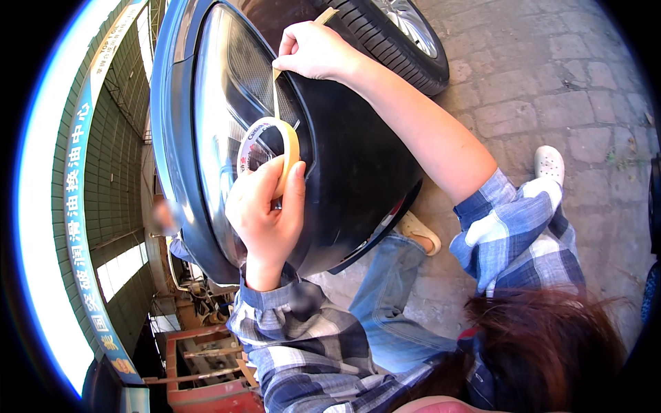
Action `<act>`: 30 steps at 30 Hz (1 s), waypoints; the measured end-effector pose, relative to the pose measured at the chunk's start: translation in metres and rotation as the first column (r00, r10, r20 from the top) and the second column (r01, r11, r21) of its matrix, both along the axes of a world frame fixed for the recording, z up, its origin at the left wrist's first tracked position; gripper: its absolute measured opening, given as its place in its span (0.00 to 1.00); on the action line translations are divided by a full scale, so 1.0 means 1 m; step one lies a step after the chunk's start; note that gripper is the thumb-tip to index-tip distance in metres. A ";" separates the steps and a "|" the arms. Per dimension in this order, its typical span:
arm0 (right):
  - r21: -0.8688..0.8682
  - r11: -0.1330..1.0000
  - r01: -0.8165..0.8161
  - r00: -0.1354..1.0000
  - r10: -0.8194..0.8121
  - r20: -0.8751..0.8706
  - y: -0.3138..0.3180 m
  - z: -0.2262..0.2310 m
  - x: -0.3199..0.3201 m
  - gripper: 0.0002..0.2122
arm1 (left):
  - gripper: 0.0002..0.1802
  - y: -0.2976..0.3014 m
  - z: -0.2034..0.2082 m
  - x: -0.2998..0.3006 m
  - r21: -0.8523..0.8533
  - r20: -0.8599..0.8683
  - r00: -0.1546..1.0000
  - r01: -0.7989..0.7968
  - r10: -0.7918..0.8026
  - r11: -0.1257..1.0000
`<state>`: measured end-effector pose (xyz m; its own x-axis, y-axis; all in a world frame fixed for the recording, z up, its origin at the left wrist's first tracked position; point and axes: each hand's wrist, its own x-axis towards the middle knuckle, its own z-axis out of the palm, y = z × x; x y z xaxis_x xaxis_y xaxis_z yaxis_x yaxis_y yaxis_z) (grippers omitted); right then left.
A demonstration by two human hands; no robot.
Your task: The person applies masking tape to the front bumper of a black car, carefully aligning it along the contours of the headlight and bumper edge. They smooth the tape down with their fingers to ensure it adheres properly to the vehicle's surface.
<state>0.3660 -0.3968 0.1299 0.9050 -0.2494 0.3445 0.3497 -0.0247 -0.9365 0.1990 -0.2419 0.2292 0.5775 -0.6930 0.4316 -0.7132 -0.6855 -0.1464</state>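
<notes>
My left hand grips a roll of yellow masking tape by its lower rim, fingers curled round it. From the roll a narrow strip runs up to my right hand, whose thumb and fingertips pinch it at the edge of the car's headlight. Another piece of tape shows beyond the right hand, near the wheel. The roll is in front of the headlight's lower part and hides some of it. Dark bodywork curves round beside both hands.
A tyre with a silver rim stands beyond my right wrist. Stone paving lies to the right, with my light clogs on it. At left are a blurred person, a red metal frame and a green building.
</notes>
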 end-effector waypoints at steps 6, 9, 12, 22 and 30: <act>0.054 0.992 0.111 0.992 -0.114 0.045 0.008 0.002 -0.010 0.11 | 0.04 0.005 0.001 -0.003 0.154 0.126 0.992 -0.013 -0.007 0.988; 0.040 0.992 0.116 0.993 -0.117 0.020 0.006 -0.004 -0.007 0.11 | 0.04 0.010 -0.013 0.003 0.115 0.076 0.997 0.016 -0.025 0.993; 0.074 0.995 0.066 0.998 -0.065 -0.016 0.010 0.000 -0.008 0.09 | 0.04 0.006 -0.006 -0.004 0.075 0.025 0.997 -0.079 0.077 0.994; 0.146 0.987 0.060 0.998 -0.055 -0.040 0.008 -0.002 0.002 0.08 | 0.09 0.005 -0.008 0.013 0.167 0.063 0.989 0.120 -0.133 0.979; 0.164 0.973 0.161 0.986 -0.151 -0.070 0.010 0.002 0.002 0.09 | 0.09 0.009 -0.013 0.022 0.245 0.137 0.972 0.151 -0.189 0.958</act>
<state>0.3678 -0.3866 0.1315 0.8672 -0.4392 0.2346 0.3001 0.0851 -0.9501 0.2214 -0.2325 0.2165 0.3801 -0.8664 0.3240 -0.7712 -0.4902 -0.4061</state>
